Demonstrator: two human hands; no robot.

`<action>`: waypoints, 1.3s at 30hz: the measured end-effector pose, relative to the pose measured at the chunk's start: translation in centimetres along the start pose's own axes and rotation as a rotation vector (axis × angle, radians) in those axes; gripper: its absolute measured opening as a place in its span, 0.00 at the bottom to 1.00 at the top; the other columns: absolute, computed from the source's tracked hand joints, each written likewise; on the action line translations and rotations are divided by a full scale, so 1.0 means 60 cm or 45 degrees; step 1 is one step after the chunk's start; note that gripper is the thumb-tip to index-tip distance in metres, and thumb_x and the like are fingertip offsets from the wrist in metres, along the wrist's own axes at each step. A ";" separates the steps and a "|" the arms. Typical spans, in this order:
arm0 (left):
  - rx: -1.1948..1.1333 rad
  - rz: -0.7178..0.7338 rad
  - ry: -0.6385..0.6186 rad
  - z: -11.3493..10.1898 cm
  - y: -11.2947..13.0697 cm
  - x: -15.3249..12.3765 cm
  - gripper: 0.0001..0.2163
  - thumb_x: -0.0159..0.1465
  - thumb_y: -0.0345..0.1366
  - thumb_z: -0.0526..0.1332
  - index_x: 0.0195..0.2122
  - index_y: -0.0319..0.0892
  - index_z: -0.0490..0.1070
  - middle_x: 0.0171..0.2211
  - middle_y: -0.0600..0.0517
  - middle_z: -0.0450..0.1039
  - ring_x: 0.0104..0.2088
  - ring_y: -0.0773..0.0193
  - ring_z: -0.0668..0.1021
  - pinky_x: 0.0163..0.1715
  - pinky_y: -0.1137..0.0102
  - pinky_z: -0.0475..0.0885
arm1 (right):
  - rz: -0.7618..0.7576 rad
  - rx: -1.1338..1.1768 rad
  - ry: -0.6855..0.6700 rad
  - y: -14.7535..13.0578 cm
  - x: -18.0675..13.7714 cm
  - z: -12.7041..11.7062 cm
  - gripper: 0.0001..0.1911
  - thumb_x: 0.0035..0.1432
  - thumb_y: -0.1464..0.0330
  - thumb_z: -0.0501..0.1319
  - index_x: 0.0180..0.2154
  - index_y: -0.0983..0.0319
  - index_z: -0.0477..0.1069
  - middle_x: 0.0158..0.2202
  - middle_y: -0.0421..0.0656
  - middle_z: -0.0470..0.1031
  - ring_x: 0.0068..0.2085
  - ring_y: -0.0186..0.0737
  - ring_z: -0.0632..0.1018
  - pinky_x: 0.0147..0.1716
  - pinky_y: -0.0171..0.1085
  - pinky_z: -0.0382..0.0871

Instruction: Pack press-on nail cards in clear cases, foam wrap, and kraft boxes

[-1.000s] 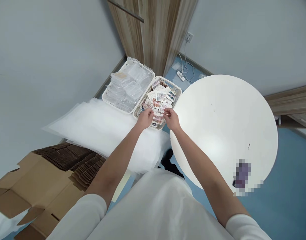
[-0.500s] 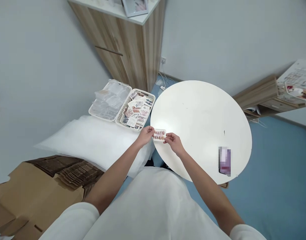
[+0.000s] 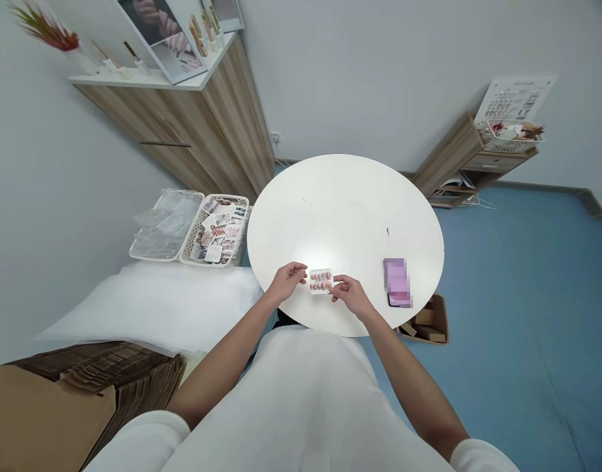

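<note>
A small white card of press-on nails point(image 3: 321, 281), with two rows of pinkish-brown nails, is over the near part of the round white table point(image 3: 350, 190). My right hand point(image 3: 350, 295) pinches the card's right edge between thumb and fingers. Just off the left edge, my left hand point(image 3: 288, 280) has its thumb and fingers apart, with a small gap to the card. Left of the table, a white basket point(image 3: 245, 226) contains many similar nail cards. Beside it, another white basket point(image 3: 133, 250) is filled with clear plastic packaging.
A phone point(image 3: 397, 283), partly blurred out, lies on the table's right side. White foam sheets point(image 3: 148, 295) and folded cardboard boxes point(image 3: 50, 413) are at left. A wooden cabinet point(image 3: 232, 124) stands behind. An open carton point(image 3: 443, 321) sits on the floor at right.
My view has swung left, and the card is now further in over the table. My left hand has let go of the card's left edge; my right hand still has it.
</note>
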State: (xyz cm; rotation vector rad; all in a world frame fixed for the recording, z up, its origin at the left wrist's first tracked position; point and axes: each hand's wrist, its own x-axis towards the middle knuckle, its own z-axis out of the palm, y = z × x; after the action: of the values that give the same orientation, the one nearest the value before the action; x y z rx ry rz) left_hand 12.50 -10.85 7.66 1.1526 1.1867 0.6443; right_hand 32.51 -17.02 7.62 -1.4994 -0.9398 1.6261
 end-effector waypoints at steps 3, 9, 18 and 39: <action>0.031 0.022 -0.073 0.034 0.013 0.006 0.12 0.53 0.42 0.59 0.34 0.40 0.70 0.30 0.50 0.71 0.30 0.66 0.74 0.35 0.67 0.69 | -0.008 0.030 0.018 0.005 -0.016 -0.025 0.17 0.39 0.60 0.65 0.32 0.60 0.65 0.22 0.37 0.73 0.23 0.36 0.74 0.33 0.38 0.63; -0.018 0.018 -0.149 0.081 0.031 0.011 0.09 0.52 0.40 0.61 0.30 0.40 0.69 0.28 0.52 0.71 0.28 0.67 0.73 0.34 0.67 0.70 | -0.012 0.121 0.099 0.015 -0.038 -0.045 0.17 0.39 0.59 0.65 0.30 0.60 0.64 0.22 0.37 0.73 0.23 0.36 0.75 0.34 0.39 0.64; -0.301 -0.245 -0.182 0.099 0.021 0.007 0.08 0.50 0.37 0.62 0.26 0.39 0.64 0.23 0.54 0.69 0.27 0.69 0.75 0.38 0.65 0.69 | -0.114 0.374 0.194 0.014 -0.042 -0.028 0.15 0.41 0.60 0.65 0.28 0.61 0.65 0.28 0.40 0.74 0.29 0.36 0.75 0.38 0.42 0.68; 0.311 0.005 -0.640 0.052 0.046 0.015 0.09 0.52 0.40 0.58 0.26 0.41 0.71 0.24 0.51 0.71 0.25 0.66 0.71 0.27 0.71 0.66 | -0.128 -0.112 0.148 -0.010 -0.023 -0.031 0.14 0.45 0.60 0.60 0.33 0.62 0.74 0.28 0.42 0.74 0.28 0.34 0.71 0.27 0.35 0.66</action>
State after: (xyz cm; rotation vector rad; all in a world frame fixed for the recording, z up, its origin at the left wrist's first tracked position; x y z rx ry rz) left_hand 16.17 -10.21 9.71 1.4199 0.8432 0.1901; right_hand 34.49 -17.87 8.69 -1.5624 -1.0160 1.4270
